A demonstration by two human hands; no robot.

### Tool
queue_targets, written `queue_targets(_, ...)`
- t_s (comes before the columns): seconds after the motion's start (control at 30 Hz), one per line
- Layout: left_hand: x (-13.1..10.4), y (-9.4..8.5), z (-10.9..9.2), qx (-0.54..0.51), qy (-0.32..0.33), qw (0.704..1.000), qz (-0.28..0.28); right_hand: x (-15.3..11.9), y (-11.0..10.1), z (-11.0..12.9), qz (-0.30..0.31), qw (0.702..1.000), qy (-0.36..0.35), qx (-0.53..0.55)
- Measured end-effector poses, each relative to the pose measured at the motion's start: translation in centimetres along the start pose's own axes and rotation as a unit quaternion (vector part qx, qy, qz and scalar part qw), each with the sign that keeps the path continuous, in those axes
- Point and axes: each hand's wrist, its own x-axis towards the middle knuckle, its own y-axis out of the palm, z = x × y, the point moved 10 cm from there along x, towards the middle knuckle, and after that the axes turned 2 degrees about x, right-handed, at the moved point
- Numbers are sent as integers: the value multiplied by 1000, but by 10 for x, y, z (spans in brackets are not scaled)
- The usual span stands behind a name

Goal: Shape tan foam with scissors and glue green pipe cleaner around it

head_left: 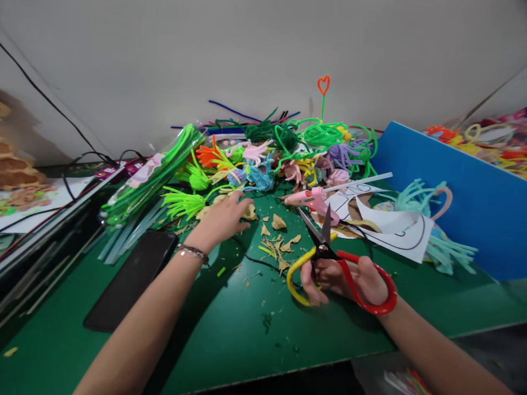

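Observation:
My right hand (349, 277) is closed on a pair of scissors (324, 249), one handle loop yellow and the other red. The blades are parted and point up and away. My left hand (224, 216) reaches over the tan scraps (249, 212) at the middle of the table, its fingers stretched out and the thumb apart. Beside it lies a bright green pipe cleaner tassel (185, 204). A pink glue gun (308, 198) rests just beyond the scissor tips. More tan offcuts (279, 222) are scattered between my hands.
Coiled and bundled pipe cleaners (323, 133) pile up along the wall. At left lie a black phone (134, 280), clear glue sticks (129, 236) and a bagged green bundle (156, 173). A blue board (444, 203) stands at right, near marked white paper (403, 233) and turquoise tassels (448, 255).

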Motion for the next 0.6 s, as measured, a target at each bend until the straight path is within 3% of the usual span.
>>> queue_targets(0.17, 9, 18, 6, -38, 1, 999, -17, 0, -1, 0, -3, 1000, 2, -9)
queue_targets(0.33, 10, 0, -1, -126, 49, 990, -50, 2, -2, -1, -19, 998, -23, -47)
queue_targets(0.43, 3, -28, -17, -293, 105, 945, -107, 0, -24, 5, -125, 981, -63, -132)
queue_targets(0.5, -3, -43, -21, -343, 105, 921, -152, -8, -45, 14, -234, 942, -87, -224)
queue_targets(0.6, -12, -59, -29, -315, 104, 921, -205, -21, -62, 26, -338, 870, -97, -345)
